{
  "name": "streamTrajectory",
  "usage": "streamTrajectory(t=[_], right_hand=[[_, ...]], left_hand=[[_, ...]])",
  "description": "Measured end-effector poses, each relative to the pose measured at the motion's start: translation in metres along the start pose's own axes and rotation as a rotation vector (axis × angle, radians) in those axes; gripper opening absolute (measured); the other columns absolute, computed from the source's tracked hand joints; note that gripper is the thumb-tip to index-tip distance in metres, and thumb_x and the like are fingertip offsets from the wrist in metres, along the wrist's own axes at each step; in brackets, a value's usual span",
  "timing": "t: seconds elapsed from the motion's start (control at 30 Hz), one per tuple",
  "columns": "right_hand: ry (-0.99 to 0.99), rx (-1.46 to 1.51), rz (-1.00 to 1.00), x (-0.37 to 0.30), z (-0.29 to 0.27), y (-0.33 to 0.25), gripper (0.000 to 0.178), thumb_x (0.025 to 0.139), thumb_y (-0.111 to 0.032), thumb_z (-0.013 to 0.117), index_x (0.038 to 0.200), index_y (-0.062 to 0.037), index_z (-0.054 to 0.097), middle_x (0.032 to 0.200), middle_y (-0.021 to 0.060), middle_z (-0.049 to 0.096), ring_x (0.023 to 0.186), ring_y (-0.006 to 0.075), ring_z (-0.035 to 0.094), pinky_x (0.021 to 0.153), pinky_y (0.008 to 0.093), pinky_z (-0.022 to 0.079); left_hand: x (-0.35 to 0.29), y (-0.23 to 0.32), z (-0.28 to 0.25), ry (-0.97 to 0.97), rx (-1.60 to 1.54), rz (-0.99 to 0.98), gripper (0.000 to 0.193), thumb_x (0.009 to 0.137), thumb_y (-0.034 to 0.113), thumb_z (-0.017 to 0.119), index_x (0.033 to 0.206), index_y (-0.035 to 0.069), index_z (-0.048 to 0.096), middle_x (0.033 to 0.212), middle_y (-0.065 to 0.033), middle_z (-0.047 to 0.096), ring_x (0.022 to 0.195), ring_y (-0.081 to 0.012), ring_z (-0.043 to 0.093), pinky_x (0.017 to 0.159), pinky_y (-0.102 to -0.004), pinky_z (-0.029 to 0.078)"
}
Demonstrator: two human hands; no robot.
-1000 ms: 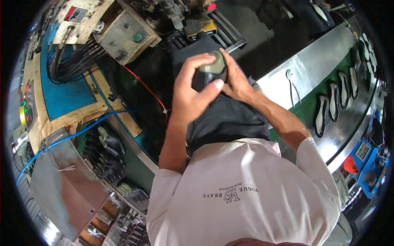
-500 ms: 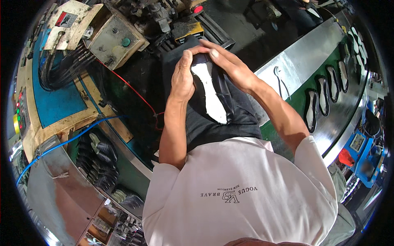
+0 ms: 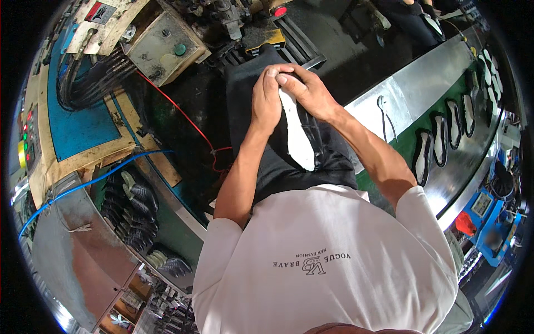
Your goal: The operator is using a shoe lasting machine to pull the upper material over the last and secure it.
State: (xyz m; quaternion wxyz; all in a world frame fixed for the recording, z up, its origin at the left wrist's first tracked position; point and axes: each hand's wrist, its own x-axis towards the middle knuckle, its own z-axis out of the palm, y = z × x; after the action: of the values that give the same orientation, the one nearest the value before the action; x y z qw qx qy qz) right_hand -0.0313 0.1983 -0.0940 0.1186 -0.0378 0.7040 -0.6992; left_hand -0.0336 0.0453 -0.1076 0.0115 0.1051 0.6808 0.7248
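Upside down on my lap rests a black shoe upper [image 3: 320, 146], its long white insole [image 3: 301, 142] facing up. My left hand [image 3: 266, 100] wraps the far end from the left. My right hand [image 3: 312, 93] closes round that same end from the right, fingers bent over the tip. Both thumbs lie close together on top, covering the end of the insole. The near end of the shoe points toward my waist and is uncovered. Pincers [image 3: 384, 114] with long handles lie on the metal ledge to the right of my hands.
On the right, a green conveyor belt [image 3: 401, 146] carries several black uppers [image 3: 440, 140] with pale insoles. A machine with a grey control box [image 3: 161, 50] stands far left. Several black shoes [image 3: 136, 211] sit below it, near a blue hose [image 3: 100, 181]. Another person's hand [image 3: 427, 4] shows far right.
The shoe and both hands have shifted slightly right. My right hand has gone from stretched-out fingers to fingers curled round the far end, and both thumbs now meet there.
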Motion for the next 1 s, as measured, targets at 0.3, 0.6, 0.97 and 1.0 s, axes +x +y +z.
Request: streamTrajectory(t=[0.3,0.6,0.97,1.0], right_hand=[[-0.043,0.010,0.050,-0.003,-0.011,0.015,0.049,0.113,-0.041,0.055,0.138,0.0013,0.062,0.120,0.0065,0.066,0.112,0.0139,0.058,0.100,0.0309,0.048],[0.013,0.134,-0.007,-0.002,-0.014,0.038,0.049,0.113,-0.040,0.056,0.134,0.0034,0.064,0.114,0.0102,0.070,0.106,0.0169,0.063,0.097,0.0336,0.051],[0.095,0.184,0.099,-0.009,-0.023,0.027,0.054,0.113,-0.044,0.055,0.143,0.0002,0.062,0.130,0.0107,0.069,0.119,0.0199,0.063,0.108,0.0335,0.048],[0.059,0.495,0.286,-0.011,-0.028,0.014,0.054,0.113,-0.043,0.056,0.145,0.0001,0.060,0.135,0.0109,0.067,0.124,0.0193,0.061,0.110,0.0333,0.047]], left_hand=[[-0.014,-0.015,-0.001,-0.115,0.093,0.029,0.044,0.117,0.029,0.042,0.150,0.002,0.054,0.148,-0.0167,0.060,0.136,-0.0260,0.056,0.118,-0.0376,0.041],[-0.006,-0.017,0.001,-0.205,0.209,0.065,0.046,0.115,0.024,0.046,0.153,-0.002,0.052,0.152,-0.0178,0.058,0.141,-0.0266,0.055,0.121,-0.0387,0.039],[0.014,-0.022,0.012,-0.207,-0.229,-0.304,0.046,0.114,0.039,0.056,0.133,0.000,0.069,0.129,-0.0076,0.069,0.122,-0.0165,0.060,0.113,-0.0319,0.042],[0.014,-0.021,0.009,-0.209,-0.183,-0.238,0.042,0.114,0.036,0.056,0.130,-0.001,0.069,0.128,-0.0072,0.070,0.120,-0.0160,0.060,0.112,-0.0314,0.043]])
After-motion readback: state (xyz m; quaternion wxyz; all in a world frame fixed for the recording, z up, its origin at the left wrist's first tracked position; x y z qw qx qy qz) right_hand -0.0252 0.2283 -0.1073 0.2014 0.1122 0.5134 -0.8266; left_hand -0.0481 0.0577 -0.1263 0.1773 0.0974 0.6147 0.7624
